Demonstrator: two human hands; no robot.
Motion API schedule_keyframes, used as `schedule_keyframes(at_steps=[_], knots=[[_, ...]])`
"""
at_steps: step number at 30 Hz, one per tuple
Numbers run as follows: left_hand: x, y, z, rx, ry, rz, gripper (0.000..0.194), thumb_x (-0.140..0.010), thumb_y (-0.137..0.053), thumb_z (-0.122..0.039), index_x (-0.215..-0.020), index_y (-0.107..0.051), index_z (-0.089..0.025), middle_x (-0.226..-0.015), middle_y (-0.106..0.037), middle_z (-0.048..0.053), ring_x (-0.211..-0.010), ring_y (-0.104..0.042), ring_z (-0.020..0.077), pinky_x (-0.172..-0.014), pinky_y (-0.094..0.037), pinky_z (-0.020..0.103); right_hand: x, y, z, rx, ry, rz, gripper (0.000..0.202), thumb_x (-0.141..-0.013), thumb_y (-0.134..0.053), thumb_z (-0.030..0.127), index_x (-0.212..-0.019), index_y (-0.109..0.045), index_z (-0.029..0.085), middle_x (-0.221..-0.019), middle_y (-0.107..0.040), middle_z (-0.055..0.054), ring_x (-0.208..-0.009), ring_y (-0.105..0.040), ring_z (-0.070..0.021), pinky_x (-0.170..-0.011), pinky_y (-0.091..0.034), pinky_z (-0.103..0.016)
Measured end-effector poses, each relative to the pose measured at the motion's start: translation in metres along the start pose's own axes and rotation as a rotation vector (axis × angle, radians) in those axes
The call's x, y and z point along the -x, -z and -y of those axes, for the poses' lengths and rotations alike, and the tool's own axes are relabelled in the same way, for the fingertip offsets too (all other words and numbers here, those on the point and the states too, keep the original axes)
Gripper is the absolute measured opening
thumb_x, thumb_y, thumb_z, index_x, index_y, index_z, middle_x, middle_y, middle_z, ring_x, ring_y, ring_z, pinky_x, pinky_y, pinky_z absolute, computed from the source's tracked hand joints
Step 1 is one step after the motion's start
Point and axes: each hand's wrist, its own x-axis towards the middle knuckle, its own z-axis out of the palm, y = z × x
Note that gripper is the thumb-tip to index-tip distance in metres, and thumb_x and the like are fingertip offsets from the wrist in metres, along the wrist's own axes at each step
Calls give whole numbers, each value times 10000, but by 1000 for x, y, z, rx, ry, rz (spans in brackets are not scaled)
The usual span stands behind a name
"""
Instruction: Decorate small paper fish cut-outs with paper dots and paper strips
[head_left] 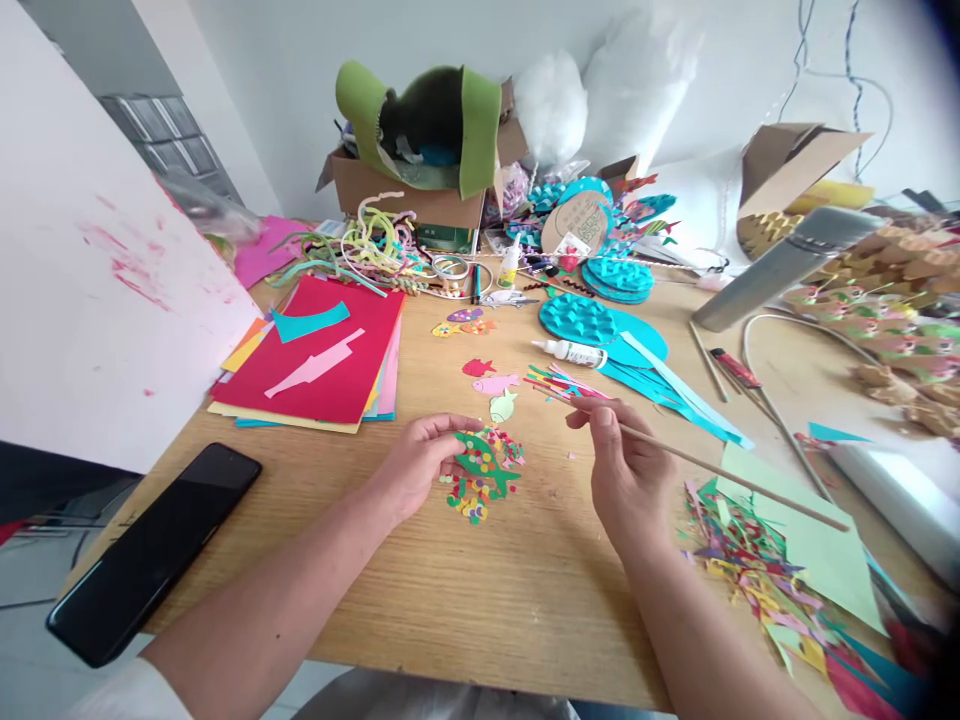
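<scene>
My left hand point(424, 462) holds the edge of a green paper fish point(480, 460) dotted with coloured paper circles. Around and below the fish lies a scatter of small round confetti point(469, 500). In my right hand point(630, 465) is a long thin wooden stick point(750, 487), gripped between thumb and fingers, its thin end pointing left over the paper strips point(559, 382). Just above the green fish are a pale green fish point(503, 406), a pink fish point(496, 384) and a red fish point(478, 368). Farther up sit spotted orange, yellow and purple fish point(465, 322).
Stacked coloured paper point(322, 385) and a black phone point(154, 555) lie left. A white glue bottle point(574, 353) rests beside blue scalloped pieces point(577, 318). Paper scraps point(757, 570) cover the right side. A cardboard box point(420, 195) stands at the back.
</scene>
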Motion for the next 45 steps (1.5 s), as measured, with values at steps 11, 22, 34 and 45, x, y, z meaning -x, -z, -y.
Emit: schedule_keyframes(at_steps=[11,22,34,45], knots=[[0,2,3,-39,31,88,344,-581,-674,-196,-913,-717,-114,-853,-737,96,-671,-666,171,-570,-518,268,-33,-18,-13,24,-112,159,427,-911,-480,535,-776,-664,175,-776,-686,-73,-747,-641,-192,-668,-471,-314],[-1,7,3,-83,17,88,345,-613,-676,-239,-937,-704,-125,-893,-737,105,-760,-677,198,-625,-515,285,-39,-50,-31,224,-9,312,409,-959,-349,480,-702,-519,211,-657,-615,-43,-602,-575,-173,-589,-384,-284],[0,2,-1,-57,43,72,345,-590,-689,-229,-918,-707,-120,-924,-725,102,-809,-681,226,-650,-534,316,-36,-51,-37,273,120,356,323,-970,-378,397,-711,-464,224,-680,-607,-38,-618,-557,-170,-598,-362,-277],[1,3,-1,-53,42,72,338,-605,-698,-232,-925,-713,-124,-896,-722,95,-800,-679,220,-651,-533,312,-35,-50,-37,297,131,363,350,-979,-371,420,-727,-506,219,-702,-618,-50,-650,-567,-179,-619,-379,-283]])
